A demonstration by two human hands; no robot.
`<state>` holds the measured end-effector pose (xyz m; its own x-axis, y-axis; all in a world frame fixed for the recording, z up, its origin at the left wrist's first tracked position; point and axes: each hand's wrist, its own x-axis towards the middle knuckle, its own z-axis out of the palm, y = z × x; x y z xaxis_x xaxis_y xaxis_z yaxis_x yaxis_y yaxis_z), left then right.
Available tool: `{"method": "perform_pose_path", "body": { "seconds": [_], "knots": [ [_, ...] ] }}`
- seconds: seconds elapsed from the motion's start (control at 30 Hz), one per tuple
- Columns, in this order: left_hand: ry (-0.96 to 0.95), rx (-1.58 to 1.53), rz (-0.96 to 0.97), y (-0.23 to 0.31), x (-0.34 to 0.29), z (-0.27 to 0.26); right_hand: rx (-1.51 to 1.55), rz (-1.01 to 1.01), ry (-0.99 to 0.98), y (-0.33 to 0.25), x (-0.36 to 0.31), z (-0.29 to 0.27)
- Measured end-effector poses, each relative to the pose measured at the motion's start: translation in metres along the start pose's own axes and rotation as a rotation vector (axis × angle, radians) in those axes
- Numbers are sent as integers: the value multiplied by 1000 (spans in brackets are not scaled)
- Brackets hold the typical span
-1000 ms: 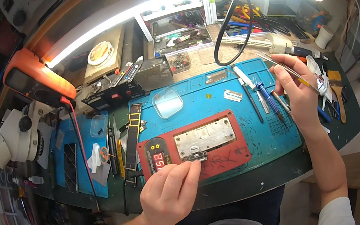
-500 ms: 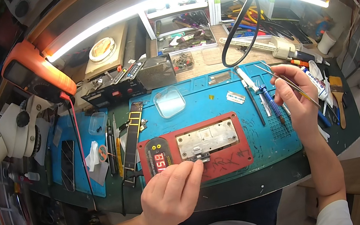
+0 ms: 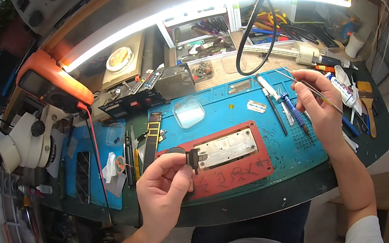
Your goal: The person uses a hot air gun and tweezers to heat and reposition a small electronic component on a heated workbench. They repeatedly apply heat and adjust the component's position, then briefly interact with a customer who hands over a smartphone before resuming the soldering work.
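Note:
Between thumb and fingertips my left hand (image 3: 160, 200) pinches a small dark rectangular electronic part (image 3: 192, 160) with a narrow tab. It is held over the left side of a red heating plate (image 3: 236, 180) with a bare metal centre (image 3: 228, 149). The plate's display is mostly hidden by my left hand. My right hand (image 3: 319, 102) is closed around slim metal tweezers (image 3: 293, 76), raised above the right side of the blue mat (image 3: 283, 150). Their tips point up and to the left, away from the part.
A blue syringe-like tool (image 3: 294, 110), a razor blade (image 3: 256, 106) and a clear dish (image 3: 188, 111) lie on the mat. A brush (image 3: 367, 101) lies far right. At left are a white microscope (image 3: 13, 140) and an orange multimeter (image 3: 50, 84). A black cable (image 3: 265, 18) loops down above the bench.
My left hand has lifted the small part off the plate's front edge and moved it left, turning it upright. My right hand stays almost in place with the tweezers. The view has shifted slightly.

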<state>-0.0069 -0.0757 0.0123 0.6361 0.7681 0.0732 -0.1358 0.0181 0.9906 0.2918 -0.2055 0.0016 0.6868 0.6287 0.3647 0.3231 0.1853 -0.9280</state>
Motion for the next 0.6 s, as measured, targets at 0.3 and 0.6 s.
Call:
{"method": "perform_pose_path", "body": {
  "seconds": [0.3, 0.6],
  "knots": [
    [16, -115, -99, 4, 0, 4, 9, -7, -6, 1, 0, -2],
    [13, -161, -121, 2, -1, 4, -18, -22, -10, 2, 0, -1]
  ]
}}
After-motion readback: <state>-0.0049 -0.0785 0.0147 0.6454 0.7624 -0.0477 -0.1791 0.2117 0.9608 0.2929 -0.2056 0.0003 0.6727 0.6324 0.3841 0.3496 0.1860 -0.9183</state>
